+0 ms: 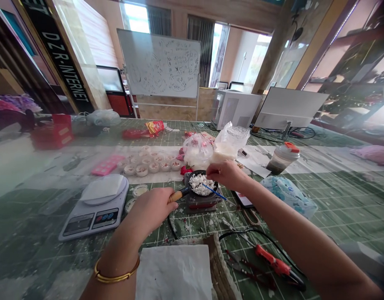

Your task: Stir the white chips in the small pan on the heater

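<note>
My left hand is closed around the wooden handle of a small black frying pan. White crumbly chunks fill the pan, which rests on a small dark hot plate. A thin blue stick leans across the pan's right rim, apart from either hand. Over the far right edge of the pan, my right hand has its fingers pinched together; what they hold, if anything, is hidden. Just behind it stands an open clear plastic bag with pale contents.
A kitchen scale stands at left, near several small round cups and a pink mold. Right are a shaker bottle, a blue-white pack and a phone. A red-handled tool, pliers and cables lie in front.
</note>
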The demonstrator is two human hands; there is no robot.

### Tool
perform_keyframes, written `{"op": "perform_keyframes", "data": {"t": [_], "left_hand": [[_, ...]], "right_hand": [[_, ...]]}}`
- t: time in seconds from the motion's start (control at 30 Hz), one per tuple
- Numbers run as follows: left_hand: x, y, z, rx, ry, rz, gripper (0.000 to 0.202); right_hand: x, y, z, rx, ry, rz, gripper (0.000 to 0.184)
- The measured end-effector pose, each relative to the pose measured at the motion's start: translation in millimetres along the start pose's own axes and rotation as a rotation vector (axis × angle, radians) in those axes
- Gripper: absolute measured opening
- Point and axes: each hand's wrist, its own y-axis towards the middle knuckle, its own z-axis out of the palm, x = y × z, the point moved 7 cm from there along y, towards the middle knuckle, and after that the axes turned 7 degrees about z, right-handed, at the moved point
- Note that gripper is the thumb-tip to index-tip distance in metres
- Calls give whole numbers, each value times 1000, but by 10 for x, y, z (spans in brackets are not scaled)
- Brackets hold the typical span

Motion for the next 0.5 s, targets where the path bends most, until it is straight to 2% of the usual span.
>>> {"op": "perform_keyframes", "data": {"t": [0.17,0.23,0.3,0.4,0.5], "left_hand": [[-8,-1,-14,-9,-1,12,22],[-2,0,-12,-13,-5,15,22],[0,-3,-11,-18,-3,22,21],[-5,-17,-11,-23,6,28,20],[-19,-33,-23,-34,2,37,20]], "right_hand": [[-145,-333,-115,-84,-127,-111,31],[-197,-494,-82,-68,-185,-104,45],[-200,-628,14,-4,-159,-123,51],[-110,-744,149,54,-64,-199,39],[-33,-750,129,-33,45,-198,24]]}}
